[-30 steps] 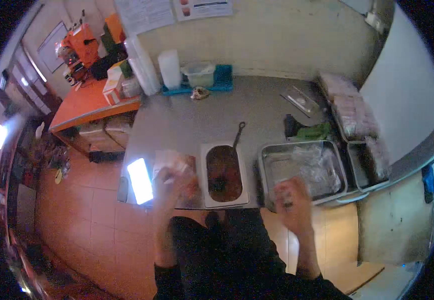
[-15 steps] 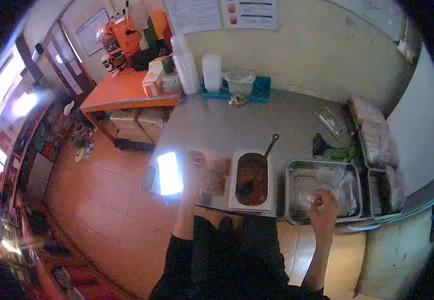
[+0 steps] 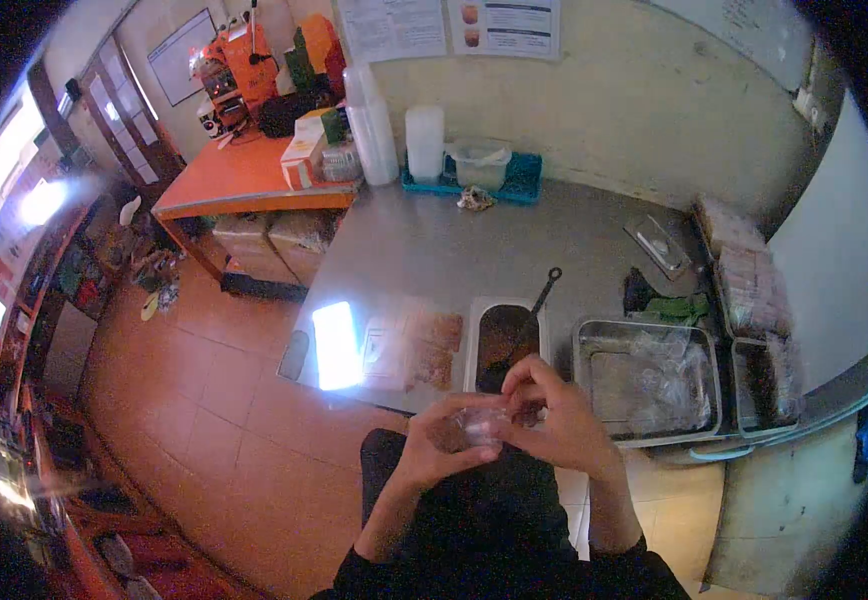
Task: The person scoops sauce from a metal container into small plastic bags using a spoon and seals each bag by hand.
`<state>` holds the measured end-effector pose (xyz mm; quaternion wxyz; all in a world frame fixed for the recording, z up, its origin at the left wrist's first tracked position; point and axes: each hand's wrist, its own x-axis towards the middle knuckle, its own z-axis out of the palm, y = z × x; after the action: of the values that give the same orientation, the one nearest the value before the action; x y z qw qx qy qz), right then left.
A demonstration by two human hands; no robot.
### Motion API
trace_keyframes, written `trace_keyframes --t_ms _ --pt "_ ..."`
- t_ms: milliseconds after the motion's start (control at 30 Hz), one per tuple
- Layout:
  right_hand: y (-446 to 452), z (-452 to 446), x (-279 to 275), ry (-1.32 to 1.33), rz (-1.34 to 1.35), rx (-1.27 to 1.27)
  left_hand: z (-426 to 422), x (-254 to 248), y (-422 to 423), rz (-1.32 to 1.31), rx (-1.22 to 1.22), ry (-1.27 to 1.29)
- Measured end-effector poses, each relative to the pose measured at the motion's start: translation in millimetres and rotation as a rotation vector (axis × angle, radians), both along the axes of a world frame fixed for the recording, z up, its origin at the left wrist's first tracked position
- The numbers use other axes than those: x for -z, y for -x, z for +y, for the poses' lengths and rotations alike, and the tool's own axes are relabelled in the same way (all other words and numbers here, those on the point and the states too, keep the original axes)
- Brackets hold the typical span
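Note:
My left hand (image 3: 442, 440) is closed around a small clear plastic piece (image 3: 481, 425), a cup or a bag; I cannot tell which. Close against it, my right hand (image 3: 566, 420) has its fingers curled together, and what they pinch is hidden. Both hands are in front of the steel pan (image 3: 507, 335), which holds a dark brown-red filling and a ladle-like utensil (image 3: 546, 290). Left of the pan lie reddish-brown filled clear packs (image 3: 434, 365). To the right is a metal tray (image 3: 594, 432) with crumpled clear plastic bags (image 3: 666, 380) in it.
A brightly lit screen (image 3: 337, 345) stands at the counter's left edge. Green cloth (image 3: 678, 308) and a metal lid (image 3: 658, 247) lie behind the tray. Stacked wrapped packs (image 3: 752, 285) are at the right. A teal tray (image 3: 524, 180) with containers stands by the wall.
My left hand has come from the packs and my right hand from over the metal tray. They now meet in front of the pan, with clear plastic in the left.

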<state>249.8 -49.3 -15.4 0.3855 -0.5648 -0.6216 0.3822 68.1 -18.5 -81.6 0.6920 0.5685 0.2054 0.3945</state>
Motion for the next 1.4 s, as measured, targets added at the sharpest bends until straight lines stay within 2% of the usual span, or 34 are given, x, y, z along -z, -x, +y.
trace_keyframes --t_ms 67,100,167,233,267,333,367,433,467,533,567,633,767,833,967,1033,1267,1333,1400 --pt "-6 7 3 0.003 0.052 -0.051 -1 7 5 -0.114 -0.043 0.114" --pt "-11 13 5 -0.009 0.056 0.042 0 11 6 -0.118 -0.041 0.116" --pt "-19 31 19 -0.105 0.057 0.266 0 18 6 -0.248 -0.020 0.366" --pt "-38 62 55 -0.216 -0.093 0.500 -3 18 5 -0.265 -0.025 0.375" --pt "-47 77 74 -0.218 -0.095 0.506 -3 16 4 -0.280 -0.035 0.378" --pt "-56 100 92 -0.306 -0.440 0.615 -4 14 4 -0.276 -0.050 0.431" --pt "-58 106 91 -0.307 -0.442 0.615 -6 15 5 -0.271 -0.073 0.487" --pt "-53 113 88 -0.018 0.052 0.517 -8 25 8 -0.293 -0.088 0.477" --pt "-48 110 84 -0.015 0.051 0.508 -8 29 10 -0.313 -0.103 0.466" --pt "-36 95 74 -0.326 -0.075 0.609 -8 30 14 -0.353 -0.117 0.489" --pt "-30 84 64 -0.321 -0.078 0.601 -9 31 15 -0.387 -0.118 0.509" --pt "-21 60 42 -0.312 -0.130 0.430 -8 35 19 -0.416 -0.115 0.518" --pt "-21 25 34 -0.227 -0.189 0.315 -6 41 21 -0.437 -0.159 0.501" --pt "-23 18 28 -0.504 -0.354 0.250 -7 35 23 -0.390 -0.184 0.506" --pt "-26 20 16 -0.461 -0.485 0.142 -8 36 26 -0.323 -0.188 0.492" --pt "-27 24 19 -0.433 -0.544 -0.003 -7 32 26 -0.299 -0.197 0.519" --pt "-36 28 29 -0.466 -0.585 0.043 -10 28 17 -0.298 -0.175 0.523" --pt "-34 17 25 -0.343 -0.734 0.033 -11 29 13 -0.299 -0.182 0.531" --pt "-30 6 23 -0.351 -0.665 0.005 -12 28 9 -0.295 -0.183 0.540"
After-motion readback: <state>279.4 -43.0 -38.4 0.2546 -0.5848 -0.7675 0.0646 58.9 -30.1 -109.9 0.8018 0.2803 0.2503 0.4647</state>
